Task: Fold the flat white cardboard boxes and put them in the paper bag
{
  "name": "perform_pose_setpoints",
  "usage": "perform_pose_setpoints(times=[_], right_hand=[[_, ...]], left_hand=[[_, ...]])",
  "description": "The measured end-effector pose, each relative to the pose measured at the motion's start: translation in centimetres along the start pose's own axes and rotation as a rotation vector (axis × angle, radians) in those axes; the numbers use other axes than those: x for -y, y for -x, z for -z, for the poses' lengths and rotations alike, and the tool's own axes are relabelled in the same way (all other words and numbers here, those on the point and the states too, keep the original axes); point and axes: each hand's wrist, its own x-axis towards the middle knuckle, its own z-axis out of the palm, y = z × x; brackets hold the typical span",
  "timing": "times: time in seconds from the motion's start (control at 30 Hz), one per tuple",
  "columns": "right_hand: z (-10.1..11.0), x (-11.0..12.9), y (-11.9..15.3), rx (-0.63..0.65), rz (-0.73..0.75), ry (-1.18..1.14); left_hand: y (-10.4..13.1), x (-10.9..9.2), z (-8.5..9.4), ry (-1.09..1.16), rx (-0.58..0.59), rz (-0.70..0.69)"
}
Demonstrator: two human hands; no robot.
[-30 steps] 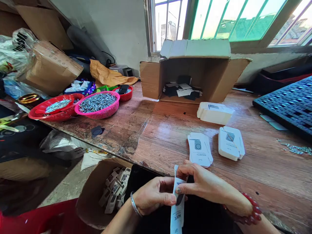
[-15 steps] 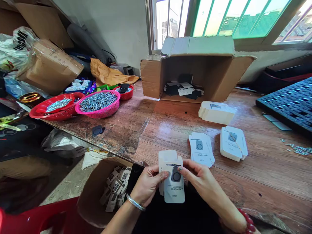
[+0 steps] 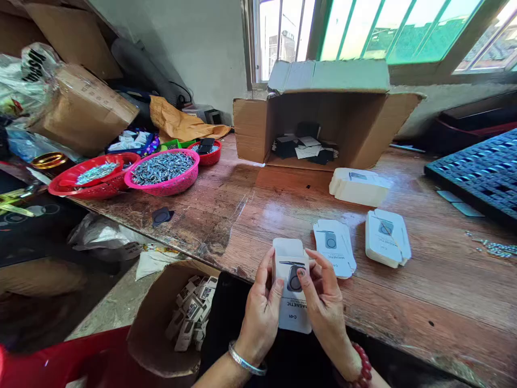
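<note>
Pink basket [image 3: 172,186], on the surface [image 3: 274,213]: heaped with small metal pieces [image 3: 159,167]. Red basket [image 3: 75,192], just beside it: silvery parts [image 3: 97,173], their exact kind hard to make out. Small red basket [image 3: 212,160], farther back: metal bits, black item [image 3: 207,145] on top. Cardboard box [image 3: 250,129], open-fronted: loose black and white flat pieces [image 3: 309,149]. Lower carton [image 3: 149,334], beneath surface level: jumbled small white boxes [image 3: 194,310]. White printed packet [image 3: 294,320], one: between both hands, blank flap pointing away; left hand [image 3: 260,315] gripping its left side, right hand [image 3: 325,302] its right, thumb on the printed picture. Stack of flat printed cards [image 3: 337,256]: on the surface, just beyond the right hand.
</note>
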Motion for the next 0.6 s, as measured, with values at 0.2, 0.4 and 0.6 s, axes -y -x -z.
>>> perform_pose_setpoints(times=[0.2,0.4,0.6], right_hand=[[0.2,0.2,-0.3,-0.005,-0.147,-0.062],[0.3,0.7,-0.6,0.020,-0.282,-0.063],[1.4,1.2,-1.5,0.155,-0.374,-0.064]], left_hand=[[0.2,-0.4,0.1,-0.003,0.040,-0.012],[-0.2,-0.5,0.4,0.058,0.073,0.052],[-0.4,-0.5,0.8,0.154,0.091,0.138]])
